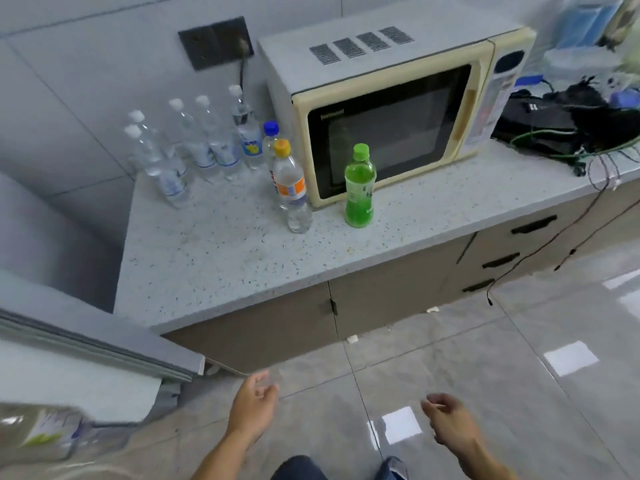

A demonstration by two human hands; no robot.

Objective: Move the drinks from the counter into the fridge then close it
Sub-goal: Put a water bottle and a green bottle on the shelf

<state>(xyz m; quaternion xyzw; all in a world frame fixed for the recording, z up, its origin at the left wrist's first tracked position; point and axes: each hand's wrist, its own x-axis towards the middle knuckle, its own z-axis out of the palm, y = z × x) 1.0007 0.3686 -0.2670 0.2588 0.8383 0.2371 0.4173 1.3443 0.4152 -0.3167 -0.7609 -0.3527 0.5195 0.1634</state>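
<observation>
On the speckled counter [225, 265] stand several drinks: a green bottle [359, 187] in front of the microwave, a clear bottle with an orange cap [290, 187], a blue-capped bottle [270, 133] behind it, and several white-capped water bottles [194, 143] near the wall. The open fridge door [90, 344] juts in at the lower left, with a bottle [41, 434] in its shelf. My left hand [254, 403] and my right hand [450, 420] hang low over the floor, fingers loosely curled, holding nothing, well short of the counter.
A cream microwave [391, 109] fills the counter's back right. Black gear and tangled green cables [568, 129] lie to its right. Drawers with dark handles [533, 225] sit below. Glossy tiled floor [485, 358] lies between me and the cabinets.
</observation>
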